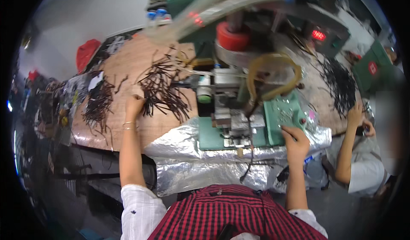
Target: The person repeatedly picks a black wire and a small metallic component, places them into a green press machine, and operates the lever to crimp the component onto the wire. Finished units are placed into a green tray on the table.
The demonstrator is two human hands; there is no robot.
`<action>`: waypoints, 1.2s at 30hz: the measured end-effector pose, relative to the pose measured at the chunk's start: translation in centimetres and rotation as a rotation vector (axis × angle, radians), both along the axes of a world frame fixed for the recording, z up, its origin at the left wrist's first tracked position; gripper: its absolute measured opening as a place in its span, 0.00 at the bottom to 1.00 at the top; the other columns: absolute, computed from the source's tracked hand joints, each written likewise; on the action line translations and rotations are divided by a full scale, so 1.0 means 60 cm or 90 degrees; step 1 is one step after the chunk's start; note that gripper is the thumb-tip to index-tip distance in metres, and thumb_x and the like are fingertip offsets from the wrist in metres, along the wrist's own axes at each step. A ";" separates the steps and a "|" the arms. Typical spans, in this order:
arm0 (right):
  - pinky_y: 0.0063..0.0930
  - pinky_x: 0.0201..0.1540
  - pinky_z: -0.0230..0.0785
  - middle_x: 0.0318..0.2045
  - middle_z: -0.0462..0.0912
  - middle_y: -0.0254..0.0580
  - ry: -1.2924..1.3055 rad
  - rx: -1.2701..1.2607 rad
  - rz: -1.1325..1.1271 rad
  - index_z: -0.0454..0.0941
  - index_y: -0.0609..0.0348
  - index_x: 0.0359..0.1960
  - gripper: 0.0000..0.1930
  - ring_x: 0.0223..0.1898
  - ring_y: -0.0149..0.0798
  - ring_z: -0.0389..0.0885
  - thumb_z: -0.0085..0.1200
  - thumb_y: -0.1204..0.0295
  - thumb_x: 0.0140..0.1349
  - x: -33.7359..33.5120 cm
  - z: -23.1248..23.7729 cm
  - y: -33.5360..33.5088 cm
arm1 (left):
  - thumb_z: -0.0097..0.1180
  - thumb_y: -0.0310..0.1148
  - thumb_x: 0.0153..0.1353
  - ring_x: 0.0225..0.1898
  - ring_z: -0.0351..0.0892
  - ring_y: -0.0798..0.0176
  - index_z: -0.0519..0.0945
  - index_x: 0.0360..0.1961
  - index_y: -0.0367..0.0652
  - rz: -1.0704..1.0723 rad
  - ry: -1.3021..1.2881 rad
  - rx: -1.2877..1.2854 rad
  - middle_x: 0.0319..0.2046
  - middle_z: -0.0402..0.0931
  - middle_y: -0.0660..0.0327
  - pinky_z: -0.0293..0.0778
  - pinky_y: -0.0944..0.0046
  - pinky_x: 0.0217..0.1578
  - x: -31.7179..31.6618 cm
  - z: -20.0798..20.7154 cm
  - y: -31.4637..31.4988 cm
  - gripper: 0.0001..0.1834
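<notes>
tabletop [128, 65] of pale wood; front edge curves behind the left forearm. machine [225, 80], metal and green, stands mid-table, a tan hose [252, 75] looping at its front. foil sheet [183, 180] hangs over the front edge. main pile [166, 84] of thin dark strips lies left of the machine, strands crossing; a smaller pile [98, 105] lies farther left. green tray [273, 133], just right of the machine, holds small pale pieces [285, 114]. left hand [135, 105] is at the main pile's left margin, fingers bent; cannot tell if it grips a strip. right hand [296, 141] is at the tray's front, fingers curled; grip also unclear. risks: crossed strands could drag out 2+ together; a knuckle catching the tray rim could spill pieces. room: bare wood between the 2 piles; tight beside the machine.
</notes>
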State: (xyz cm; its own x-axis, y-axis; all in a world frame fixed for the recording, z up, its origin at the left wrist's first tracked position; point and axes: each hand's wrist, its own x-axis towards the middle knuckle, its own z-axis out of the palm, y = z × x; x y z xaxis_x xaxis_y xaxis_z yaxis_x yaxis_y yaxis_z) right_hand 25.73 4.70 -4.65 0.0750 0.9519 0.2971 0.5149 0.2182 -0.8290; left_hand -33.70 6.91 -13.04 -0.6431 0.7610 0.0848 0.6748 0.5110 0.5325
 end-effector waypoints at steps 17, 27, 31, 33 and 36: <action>0.24 0.51 0.74 0.44 0.87 0.41 0.346 0.050 0.173 0.81 0.66 0.51 0.17 0.44 0.30 0.84 0.65 0.81 0.59 -0.174 0.082 0.032 | 0.57 0.25 0.69 0.33 0.82 0.64 0.75 0.40 0.37 -0.370 -0.601 0.668 0.36 0.82 0.51 0.78 0.68 0.23 0.406 0.262 -0.090 0.04; 0.26 0.54 0.73 0.51 0.82 0.47 0.525 -0.017 0.274 0.68 0.68 0.62 0.28 0.47 0.32 0.81 0.60 0.85 0.59 -0.191 0.118 0.012 | 0.58 0.21 0.68 0.40 0.87 0.54 0.78 0.45 0.31 -0.534 -0.473 0.770 0.39 0.84 0.47 0.90 0.58 0.34 0.494 0.334 -0.067 0.07; 0.28 0.56 0.71 0.49 0.82 0.45 0.480 -0.007 0.291 0.68 0.68 0.63 0.28 0.48 0.33 0.81 0.59 0.83 0.59 -0.189 0.138 -0.008 | 0.51 0.32 0.74 0.34 0.87 0.52 0.74 0.50 0.31 -0.545 -0.354 0.754 0.32 0.83 0.45 0.88 0.58 0.28 0.486 0.311 -0.090 0.13; 0.28 0.57 0.69 0.47 0.83 0.45 0.465 -0.038 0.278 0.68 0.68 0.62 0.27 0.49 0.33 0.80 0.59 0.82 0.60 -0.195 0.137 0.003 | 0.51 0.33 0.74 0.36 0.86 0.52 0.75 0.48 0.33 -0.536 -0.387 0.786 0.34 0.83 0.43 0.88 0.58 0.26 0.498 0.312 -0.104 0.12; 0.26 0.58 0.68 0.41 0.85 0.43 0.474 -0.015 0.254 0.68 0.67 0.62 0.26 0.49 0.32 0.80 0.60 0.81 0.61 -0.203 0.113 0.014 | 0.54 0.30 0.73 0.38 0.86 0.55 0.76 0.44 0.33 -0.477 -0.326 0.813 0.36 0.82 0.44 0.89 0.57 0.28 0.504 0.328 -0.095 0.09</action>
